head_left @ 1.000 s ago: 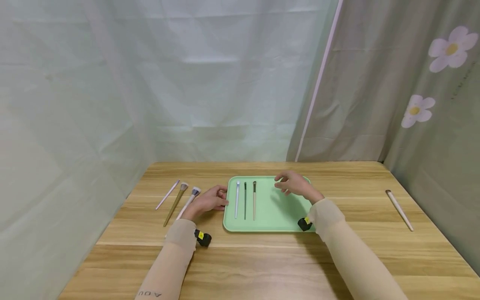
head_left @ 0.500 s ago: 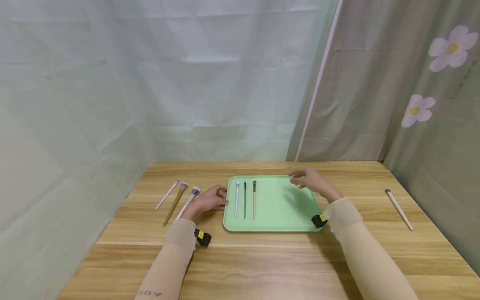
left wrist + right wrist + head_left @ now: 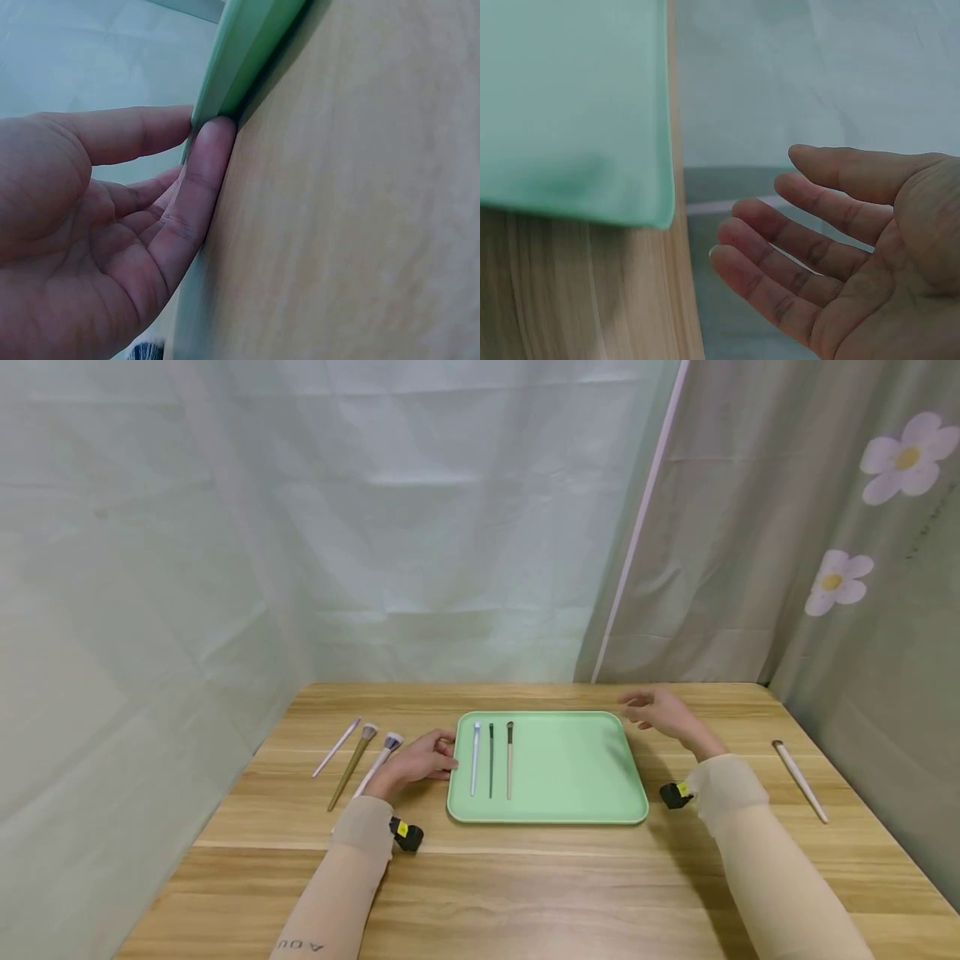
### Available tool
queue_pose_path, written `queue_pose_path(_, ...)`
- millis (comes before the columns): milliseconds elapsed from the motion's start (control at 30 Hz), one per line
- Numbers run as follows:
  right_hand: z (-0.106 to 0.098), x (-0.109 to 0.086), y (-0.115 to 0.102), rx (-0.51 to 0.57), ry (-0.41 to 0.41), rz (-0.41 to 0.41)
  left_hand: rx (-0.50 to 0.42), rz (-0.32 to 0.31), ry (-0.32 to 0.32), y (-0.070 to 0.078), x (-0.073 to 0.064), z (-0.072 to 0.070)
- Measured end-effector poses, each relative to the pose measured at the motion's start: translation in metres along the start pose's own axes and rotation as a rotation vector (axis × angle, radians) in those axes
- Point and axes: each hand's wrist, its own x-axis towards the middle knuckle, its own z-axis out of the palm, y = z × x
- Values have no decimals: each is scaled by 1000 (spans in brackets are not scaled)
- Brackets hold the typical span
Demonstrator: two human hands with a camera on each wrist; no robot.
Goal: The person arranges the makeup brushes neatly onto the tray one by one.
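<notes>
My left hand [image 3: 416, 762] grips the left rim of a light green tray [image 3: 573, 777]; in the left wrist view its thumb and a finger pinch the tray's edge close to the tabletop. Three slim makeup brushes lie side by side in the tray's left part: a pale lavender one [image 3: 475, 764], a dark green one [image 3: 491, 766] and a beige-handled one [image 3: 509, 772] with dark bristles. Beyond the tray's far right corner my right hand [image 3: 663, 712] hovers, holding nothing. The right wrist view shows its fingers [image 3: 802, 240] spread and relaxed, apart from the tray.
Left of the tray lie a thin purple brush [image 3: 336, 747], a gold-handled brush [image 3: 350, 774] and a white brush [image 3: 375, 768] partly hidden by the left arm. A white-handled brush [image 3: 801, 783] lies far right on the wooden table [image 3: 510, 893]. Curtains [image 3: 465, 527] hang behind.
My right hand has moved rightward from above the tray to beyond its right edge. The left hand, the tray and the brushes have stayed in place.
</notes>
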Motion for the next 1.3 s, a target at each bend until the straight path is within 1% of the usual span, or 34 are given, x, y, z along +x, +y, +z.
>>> queue_pose_path(100, -9, -4, 3, -9, 11, 6, 2, 4, -4, 0, 1, 0)
queue_pose_path(333, -31, -17, 11, -39, 31, 64, -5, 10, -13, 0, 2, 1)
queue_pose_path(633, -57, -35, 24, -88, 62, 108, -4, 6, -7, -2, 4, 1)
queue_pose_path(700, -63, -39, 27, -96, 70, 114, -9, 0, -5, -3, 5, 0)
queue_pose_path(833, -73, -46, 31, -120, 89, 114, -1, 11, -10, -3, 5, -1)
queue_pose_path(933, -80, -52, 32, -137, 106, 119, 0, 4, -4, -2, 4, 0)
queue_pose_path(1100, -94, -64, 35, -168, 123, 161, -1, -1, 4, -1, 3, 0)
queue_pose_path(1300, -109, -78, 47, -220, 145, 209, 5, 5, 4, -2, 3, 1)
